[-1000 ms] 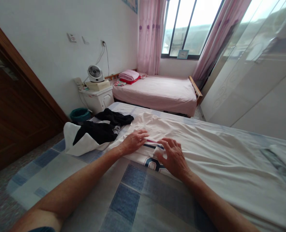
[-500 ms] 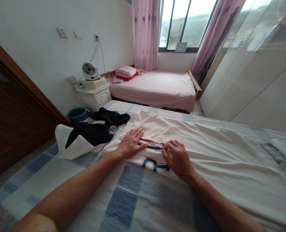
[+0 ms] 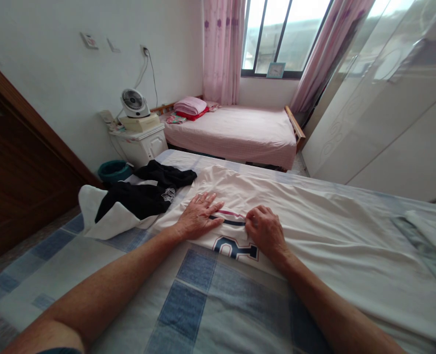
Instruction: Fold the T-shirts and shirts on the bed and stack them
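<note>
Left hand (image 3: pixel 197 216) flat, right hand (image 3: pixel 265 228) curled on the white cloth (image 3: pixel 313 211)

The white cloth lies spread over the sheet (image 3: pixel 191 275), in front of the person, wrinkled toward its right. The left hand is open, palm down on it, fingers spread at the left ends of a red stripe (image 3: pixel 229 212) and a dark stripe (image 3: pixel 234 222). The right hand has its fingers drawn in at the stripes' right ends; whether they grip any cloth cannot be told.

A second ago the left fingers were closer together, and cloth was bunched up by the right thumb. That bunch is gone: the stripes run nearly straight between the hands, and more of the dark print (image 3: pixel 236 248) below them shows. Against half a second ago, the hands have hardly shifted. The black garment (image 3: pixel 136 201) lies as before, just left of the white cloth.
</note>
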`<move>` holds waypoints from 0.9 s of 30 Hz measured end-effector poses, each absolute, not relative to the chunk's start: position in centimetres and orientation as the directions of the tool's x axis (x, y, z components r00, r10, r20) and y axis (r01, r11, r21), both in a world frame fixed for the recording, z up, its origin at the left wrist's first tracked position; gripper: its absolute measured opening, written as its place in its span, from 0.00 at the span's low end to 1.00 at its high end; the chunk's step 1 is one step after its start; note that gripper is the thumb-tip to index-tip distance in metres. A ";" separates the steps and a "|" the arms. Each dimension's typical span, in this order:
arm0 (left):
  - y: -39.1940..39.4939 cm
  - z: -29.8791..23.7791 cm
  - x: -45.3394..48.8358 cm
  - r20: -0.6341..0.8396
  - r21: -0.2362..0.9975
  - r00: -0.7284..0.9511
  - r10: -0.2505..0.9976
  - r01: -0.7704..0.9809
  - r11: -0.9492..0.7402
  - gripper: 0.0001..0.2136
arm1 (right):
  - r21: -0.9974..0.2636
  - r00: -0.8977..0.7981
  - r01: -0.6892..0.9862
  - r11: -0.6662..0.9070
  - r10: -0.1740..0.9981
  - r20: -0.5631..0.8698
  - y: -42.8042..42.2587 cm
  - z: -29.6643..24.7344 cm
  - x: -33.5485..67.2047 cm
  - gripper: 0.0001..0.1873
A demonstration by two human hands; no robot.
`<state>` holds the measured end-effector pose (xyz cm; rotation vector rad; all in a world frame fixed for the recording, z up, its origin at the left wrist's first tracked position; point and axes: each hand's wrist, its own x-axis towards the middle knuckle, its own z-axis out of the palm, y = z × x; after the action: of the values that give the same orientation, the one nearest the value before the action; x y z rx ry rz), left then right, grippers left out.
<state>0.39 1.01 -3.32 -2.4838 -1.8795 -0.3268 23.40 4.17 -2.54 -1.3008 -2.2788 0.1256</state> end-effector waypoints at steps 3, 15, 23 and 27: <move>1.0 -3.3 0.4 0.166 0.114 0.256 0.952 0.954 -0.276 0.27 | -0.383 -0.371 0.771 0.509 0.848 0.378 4.2 -2.5 23.8 0.05; 1.0 -3.2 0.4 0.197 0.106 0.266 0.944 0.951 -0.290 0.27 | -0.126 -0.733 0.562 0.817 0.563 0.381 2.2 -2.2 23.7 0.25; 1.0 -3.9 0.4 0.214 0.089 0.187 0.959 0.974 -0.210 0.34 | -0.098 -0.630 0.746 0.659 0.745 0.220 0.0 -3.7 23.7 0.38; 1.1 -3.7 0.0 0.190 0.065 0.160 0.969 0.982 -0.175 0.33 | -0.095 -0.538 0.817 0.569 0.810 0.233 1.0 -2.1 26.4 0.34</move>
<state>-0.01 1.10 -3.69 -2.3356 -1.9693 -0.2882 26.41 0.97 -2.12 -1.3507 -2.5529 -0.0361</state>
